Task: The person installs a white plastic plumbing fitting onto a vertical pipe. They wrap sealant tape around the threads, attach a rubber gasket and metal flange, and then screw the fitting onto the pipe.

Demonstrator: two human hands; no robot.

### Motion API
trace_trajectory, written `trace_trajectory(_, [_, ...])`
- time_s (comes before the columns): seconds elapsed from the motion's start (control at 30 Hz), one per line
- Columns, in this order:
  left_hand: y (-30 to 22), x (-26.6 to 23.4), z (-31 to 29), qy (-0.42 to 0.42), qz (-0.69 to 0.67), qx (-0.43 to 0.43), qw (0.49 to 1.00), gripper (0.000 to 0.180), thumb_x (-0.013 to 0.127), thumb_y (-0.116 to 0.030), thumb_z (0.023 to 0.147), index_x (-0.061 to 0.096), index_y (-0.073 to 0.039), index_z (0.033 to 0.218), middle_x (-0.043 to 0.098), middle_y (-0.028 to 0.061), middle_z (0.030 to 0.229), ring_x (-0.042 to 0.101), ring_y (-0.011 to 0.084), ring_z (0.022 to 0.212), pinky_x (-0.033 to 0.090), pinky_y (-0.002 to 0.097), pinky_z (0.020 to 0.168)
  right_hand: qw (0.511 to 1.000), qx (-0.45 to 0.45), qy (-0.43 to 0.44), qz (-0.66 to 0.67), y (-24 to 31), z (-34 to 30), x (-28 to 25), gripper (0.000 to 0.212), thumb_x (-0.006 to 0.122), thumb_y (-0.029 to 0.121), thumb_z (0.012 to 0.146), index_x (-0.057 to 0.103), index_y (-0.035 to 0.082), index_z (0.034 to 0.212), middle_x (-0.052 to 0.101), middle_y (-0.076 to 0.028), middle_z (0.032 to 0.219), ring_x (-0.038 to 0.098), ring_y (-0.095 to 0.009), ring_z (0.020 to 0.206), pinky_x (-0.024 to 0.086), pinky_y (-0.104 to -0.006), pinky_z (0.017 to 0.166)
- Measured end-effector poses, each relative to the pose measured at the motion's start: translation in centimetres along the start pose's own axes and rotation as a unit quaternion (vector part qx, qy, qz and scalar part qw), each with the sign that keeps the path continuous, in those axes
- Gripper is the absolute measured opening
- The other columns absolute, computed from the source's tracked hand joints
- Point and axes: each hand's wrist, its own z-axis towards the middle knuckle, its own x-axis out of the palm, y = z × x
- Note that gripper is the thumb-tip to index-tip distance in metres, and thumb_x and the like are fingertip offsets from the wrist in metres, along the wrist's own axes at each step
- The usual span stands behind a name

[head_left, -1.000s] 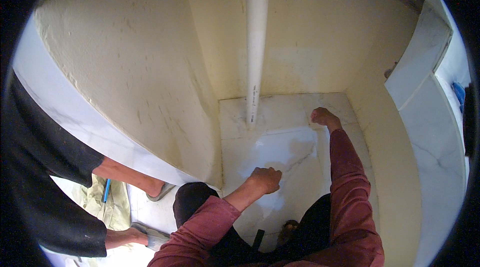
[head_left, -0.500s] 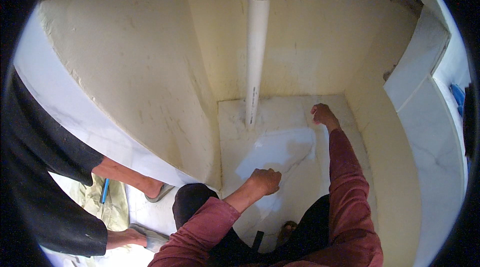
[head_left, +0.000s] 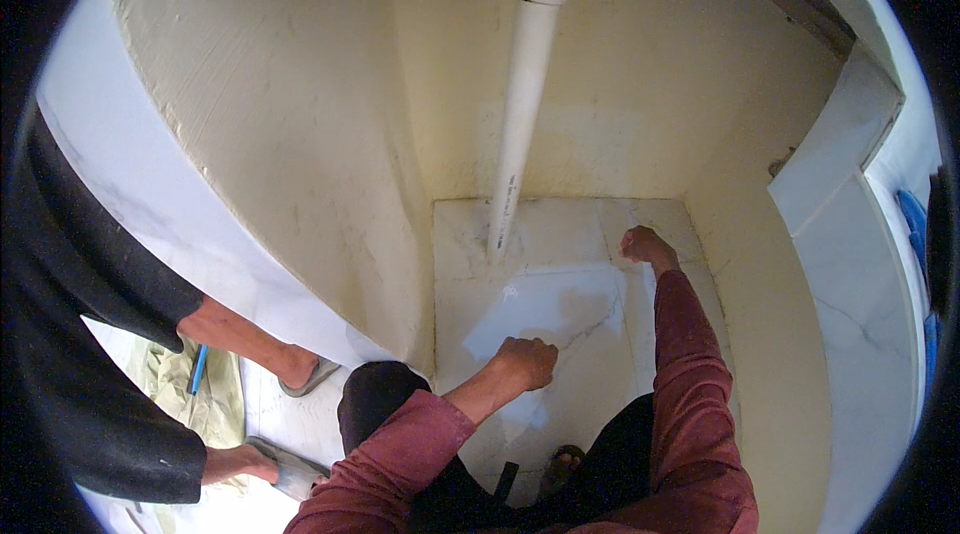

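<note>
My left hand [head_left: 527, 364] is closed in a fist above the pale tiled floor [head_left: 480, 319], close in front of my knees. Whatever its curled fingers may hold is hidden. Farther out, toward the back right corner of the alcove, my right hand [head_left: 648, 249] is also closed, its fingers bent in low over the tiles near a grout line. No item can be made out between them. Left of that hand, a white plastic pipe [head_left: 520, 104] runs down along the back wall and meets the floor.
Cream walls [head_left: 640, 124] enclose this narrow space, with a curved partition [head_left: 270, 114] on the left. Marbled tile [head_left: 850, 284] lines the right edge, where blue items [head_left: 912, 219] sit. Another person's dark-clothed legs [head_left: 90, 334] stand at left, beside a yellowish sheet [head_left: 215, 394] and blue stick [head_left: 199, 370].
My right hand has come slightly nearer to me over the tiles and stays closed. The left fist looks nearly still. The whole view has tilted a little.
</note>
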Motion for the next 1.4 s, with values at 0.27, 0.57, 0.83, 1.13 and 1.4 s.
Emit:
trace_trajectory(0.27, [-0.3, 0.1, 0.2, -0.015, -0.003, 0.001, 1.000, 0.026, 0.060, -0.016, 0.089, 0.070, -0.003, 0.110, 0.074, 0.0187, 0.112, 0.072, 0.0359, 0.104, 0.058, 0.0512, 0.084, 0.993, 0.015, 0.025, 0.116, 0.6, -1.2, -0.4, 0.014, 0.074, 0.020, 0.082, 0.070, 0.007, 0.085, 0.072, -0.007, 0.077, 0.072, -0.020, 0.064, 0.057, -0.0389, 0.063])
trace_trajectory(0.57, [-0.2, 1.2, 0.5, -0.054, -0.019, 0.009, 0.998, 0.024, 0.063, -0.013, 0.088, 0.074, -0.004, 0.107, 0.075, 0.0178, 0.110, 0.074, 0.0330, 0.102, 0.058, 0.0495, 0.081, 0.985, 0.028, 0.048, 0.166, -1.3, -1.8, -0.4, 0.016, 0.074, 0.017, 0.087, 0.069, 0.008, 0.099, 0.072, -0.006, 0.087, 0.073, -0.019, 0.070, 0.055, -0.0316, 0.057])
trace_trajectory(0.83, [0.1, 1.6, 1.0, -0.049, -0.010, 0.005, 0.999, 0.021, 0.067, -0.012, 0.086, 0.075, -0.004, 0.103, 0.075, 0.0176, 0.109, 0.074, 0.0330, 0.102, 0.057, 0.0515, 0.081, 0.996, 0.015, 0.056, 0.070, -0.4, -0.8, -0.6, 0.018, 0.075, 0.021, 0.088, 0.069, 0.009, 0.098, 0.071, -0.003, 0.081, 0.069, -0.016, 0.068, 0.054, -0.0315, 0.057])
trace_trajectory(1.13, [-0.3, 1.2, 0.6, -0.058, -0.016, 0.012, 0.998, 0.023, 0.066, -0.012, 0.087, 0.076, -0.005, 0.107, 0.076, 0.0161, 0.111, 0.074, 0.0327, 0.103, 0.055, 0.0532, 0.083, 0.993, -0.018, 0.037, 0.106, -1.6, -0.2, 0.1, 0.016, 0.070, 0.027, 0.085, 0.068, 0.012, 0.080, 0.068, -0.004, 0.067, 0.063, -0.016, 0.055, 0.051, -0.0352, 0.053])
trace_trajectory(1.4, [-0.4, 1.3, 0.9, -0.053, -0.010, 0.011, 0.998, 0.023, 0.066, -0.013, 0.087, 0.076, -0.007, 0.107, 0.076, 0.0142, 0.108, 0.074, 0.0318, 0.101, 0.055, 0.0521, 0.083, 0.995, 0.019, 0.024, 0.093, -0.9, -0.9, -0.3, 0.017, 0.072, 0.026, 0.083, 0.072, 0.011, 0.090, 0.071, -0.005, 0.074, 0.068, -0.017, 0.062, 0.054, -0.0344, 0.057])
